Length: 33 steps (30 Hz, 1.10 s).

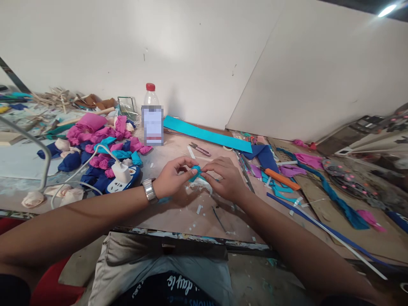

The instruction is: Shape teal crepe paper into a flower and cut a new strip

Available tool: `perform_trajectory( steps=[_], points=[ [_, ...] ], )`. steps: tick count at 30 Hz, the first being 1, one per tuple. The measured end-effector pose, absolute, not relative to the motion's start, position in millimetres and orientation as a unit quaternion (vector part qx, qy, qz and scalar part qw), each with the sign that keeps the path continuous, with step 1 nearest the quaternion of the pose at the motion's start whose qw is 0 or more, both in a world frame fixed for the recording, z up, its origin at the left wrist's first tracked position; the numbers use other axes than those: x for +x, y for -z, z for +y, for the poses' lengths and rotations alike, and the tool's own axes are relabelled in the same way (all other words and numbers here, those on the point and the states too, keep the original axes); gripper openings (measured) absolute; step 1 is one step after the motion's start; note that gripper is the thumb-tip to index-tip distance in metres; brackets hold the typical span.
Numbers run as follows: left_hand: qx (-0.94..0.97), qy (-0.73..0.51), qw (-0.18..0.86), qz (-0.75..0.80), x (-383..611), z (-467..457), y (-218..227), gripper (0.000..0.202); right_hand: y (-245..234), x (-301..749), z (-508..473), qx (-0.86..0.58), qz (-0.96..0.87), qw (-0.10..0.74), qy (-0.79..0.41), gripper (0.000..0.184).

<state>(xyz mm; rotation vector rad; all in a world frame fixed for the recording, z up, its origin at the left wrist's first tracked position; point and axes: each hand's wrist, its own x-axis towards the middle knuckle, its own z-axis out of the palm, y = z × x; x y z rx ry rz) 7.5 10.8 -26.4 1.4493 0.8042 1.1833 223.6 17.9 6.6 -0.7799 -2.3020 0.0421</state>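
Note:
Between my two hands, just above the table's middle, is a small crumpled turquoise piece (195, 173) that looks like folded fabric or paper. My left hand (175, 175), with a metal watch (149, 191) on the wrist, pinches it from the left between thumb and fingers. From the other side my right hand (225, 178) pinches its right edge with thumb and forefinger. Small snips (200, 149) lie behind the hands, beside a white scrap. A long turquoise strip (208, 135) stretches along the back of the table.
Left of my hands are a white charger (121, 172) on a power strip (119, 185) and a heap of pink, blue and turquoise bundles (95, 134). A red-capped bottle (152, 100) stands behind. An orange-handled cutter (282, 179) and a blue strip (299, 208) lie to the right.

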Motion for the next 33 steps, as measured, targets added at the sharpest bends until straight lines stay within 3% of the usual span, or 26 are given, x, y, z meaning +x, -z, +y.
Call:
perform_trajectory(
  steps=[19,33],
  points=[
    [0.680,-0.478,0.445,0.334,5.2,10.7,25.6,0.033,-3.1,222.6,17.2,-0.308,-0.884,0.351,-0.033,0.012],
    [0.630,-0.469,0.547,0.288,9.8,9.2,32.9,0.051,6.9,224.0,23.6,-0.319,-0.889,0.328,-0.023,0.029]
  ],
)
